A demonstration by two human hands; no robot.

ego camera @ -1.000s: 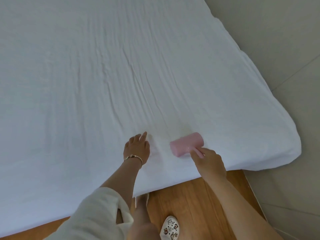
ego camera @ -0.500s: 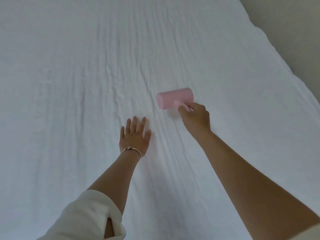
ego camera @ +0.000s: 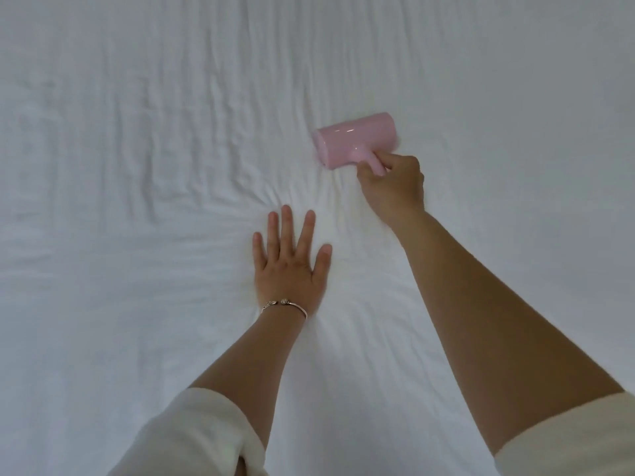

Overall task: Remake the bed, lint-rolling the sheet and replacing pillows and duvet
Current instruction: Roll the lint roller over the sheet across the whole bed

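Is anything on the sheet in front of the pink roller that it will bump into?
Nothing visible. The right hand grips the pink lint roller, and the white sheet ahead of it shows only wrinkles. The left hand lies flat behind it, nearer the person.

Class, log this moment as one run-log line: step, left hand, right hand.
step: lint-rolling sheet | left hand: flat, pressing sheet | right hand: grips pink lint roller handle

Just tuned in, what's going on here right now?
A person is lint-rolling a white bed sheet. The right hand grips the handle of a pink lint roller lying on the sheet, while the left hand presses flat, fingers spread, beside it. No pillows or duvet are in view.
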